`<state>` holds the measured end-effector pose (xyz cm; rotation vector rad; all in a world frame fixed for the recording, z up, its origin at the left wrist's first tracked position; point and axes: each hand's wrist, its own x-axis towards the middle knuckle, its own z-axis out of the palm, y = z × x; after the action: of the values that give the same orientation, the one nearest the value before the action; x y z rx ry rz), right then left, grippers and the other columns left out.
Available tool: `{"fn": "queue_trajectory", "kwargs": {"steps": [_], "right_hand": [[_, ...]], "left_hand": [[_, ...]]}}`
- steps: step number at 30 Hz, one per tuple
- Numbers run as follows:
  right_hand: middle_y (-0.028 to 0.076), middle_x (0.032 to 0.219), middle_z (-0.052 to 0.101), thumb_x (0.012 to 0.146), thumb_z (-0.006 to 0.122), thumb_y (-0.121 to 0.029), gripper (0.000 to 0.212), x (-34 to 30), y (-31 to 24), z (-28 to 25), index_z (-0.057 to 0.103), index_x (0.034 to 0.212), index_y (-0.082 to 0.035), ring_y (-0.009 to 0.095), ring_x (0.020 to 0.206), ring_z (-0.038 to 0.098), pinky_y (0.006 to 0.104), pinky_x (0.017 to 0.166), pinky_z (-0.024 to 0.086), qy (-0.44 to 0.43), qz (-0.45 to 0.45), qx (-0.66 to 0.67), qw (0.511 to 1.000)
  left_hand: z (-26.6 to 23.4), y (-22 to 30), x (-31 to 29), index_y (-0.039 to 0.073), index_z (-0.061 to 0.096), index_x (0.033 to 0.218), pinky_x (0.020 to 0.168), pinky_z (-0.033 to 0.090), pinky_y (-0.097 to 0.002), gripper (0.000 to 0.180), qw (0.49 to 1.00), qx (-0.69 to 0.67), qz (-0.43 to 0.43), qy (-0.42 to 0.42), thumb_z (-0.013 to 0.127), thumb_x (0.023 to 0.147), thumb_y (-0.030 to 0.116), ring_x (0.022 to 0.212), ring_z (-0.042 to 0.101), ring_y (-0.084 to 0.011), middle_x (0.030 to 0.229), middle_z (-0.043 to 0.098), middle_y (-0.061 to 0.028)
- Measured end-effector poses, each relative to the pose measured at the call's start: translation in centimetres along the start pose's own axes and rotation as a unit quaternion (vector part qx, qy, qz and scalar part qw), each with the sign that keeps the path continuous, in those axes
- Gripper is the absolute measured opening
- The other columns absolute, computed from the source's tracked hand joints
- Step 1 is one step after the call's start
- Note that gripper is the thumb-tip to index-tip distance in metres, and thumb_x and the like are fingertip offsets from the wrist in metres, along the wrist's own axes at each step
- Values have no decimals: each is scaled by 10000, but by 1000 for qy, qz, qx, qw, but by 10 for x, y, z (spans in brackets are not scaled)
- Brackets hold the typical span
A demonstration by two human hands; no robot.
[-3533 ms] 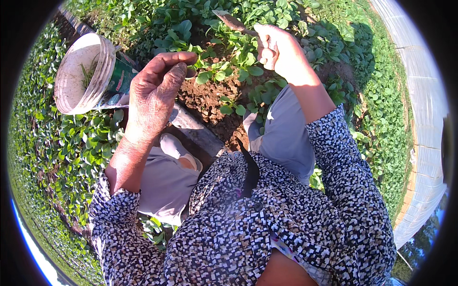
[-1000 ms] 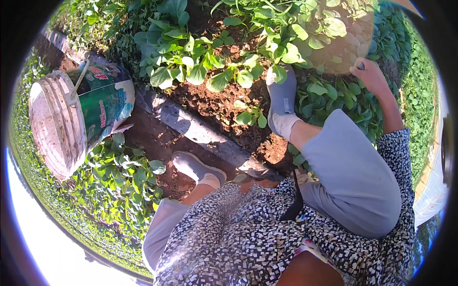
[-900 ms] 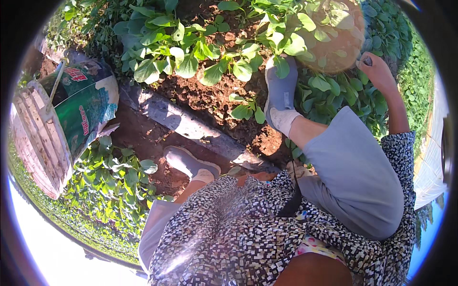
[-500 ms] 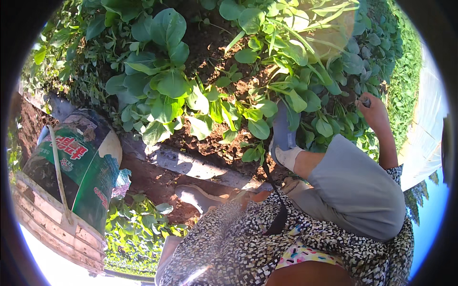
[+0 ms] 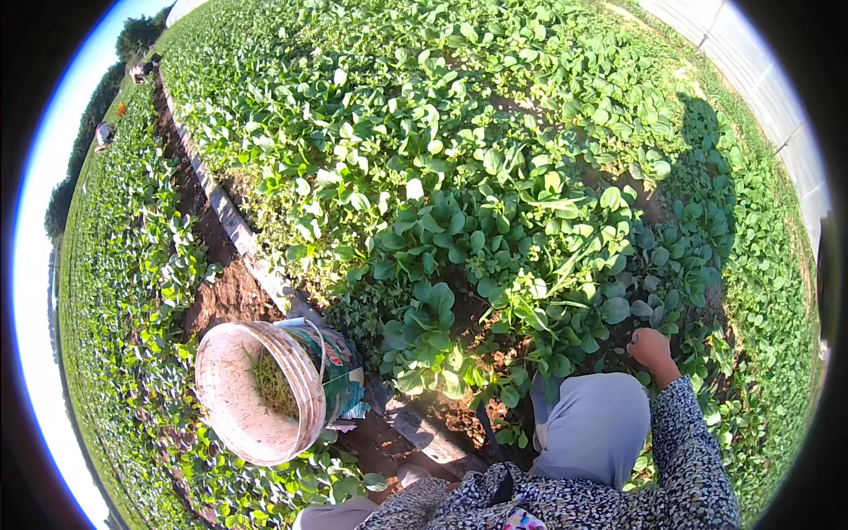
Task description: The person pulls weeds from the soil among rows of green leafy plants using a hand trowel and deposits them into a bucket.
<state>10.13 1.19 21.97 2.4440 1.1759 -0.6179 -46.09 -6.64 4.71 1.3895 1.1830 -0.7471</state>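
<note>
Over the leafy greens beside my bent knee [image 5: 587, 424] is my right hand [image 5: 650, 348], with its fingers curled shut. A small dark end shows at the fist, but the rest of what it holds is hidden. My left sleeve [image 5: 402, 508] lies at the lower edge, and no left hand can be made out beyond it. Broad-leaved green plants [image 5: 433, 309] grow in front of me, with brown soil between their stems. A dark strap [image 5: 488, 426] hangs in front of my body.
A dirty white bucket [image 5: 309, 389] with a green label leans tilted on the left, its mouth toward me and some dry grass inside. A pale strip [image 5: 238, 234] edges the bed along a soil path [image 5: 225, 296]. White sheeting [image 5: 751, 66] stands at the far right.
My view has lifted and widened, showing the field ahead and the bucket's mouth. My right hand stays closed at the right, lower in the picture.
</note>
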Motion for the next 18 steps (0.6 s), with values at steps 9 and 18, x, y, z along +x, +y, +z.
{"fn": "queue_trajectory", "kwargs": {"steps": [9, 18], "right_hand": [[139, 930, 682, 696, 636, -290, 247, -18, 26, 27, 702, 841, -101, 349, 864, 648, 454, 755, 518, 30, -3, 51, 998], [136, 935, 689, 743, 610, -256, 235, -48, 39, 34, 709, 883, -96, 332, 907, 651, 453, 789, 510, 30, -23, 115, 993]], "left_hand": [[-24, 98, 15, 29, 649, 1080, 812, 495, -391, 330, 993, -9, 94, 77, 521, 912, 282, 917, 640, -282, 987, 677, -165], [-70, 147, 20, 29, 641, 1088, 659, 511, -295, 292, 870, -256, 291, 304, 531, 940, 256, 777, 649, -169, 897, 682, -116]]}}
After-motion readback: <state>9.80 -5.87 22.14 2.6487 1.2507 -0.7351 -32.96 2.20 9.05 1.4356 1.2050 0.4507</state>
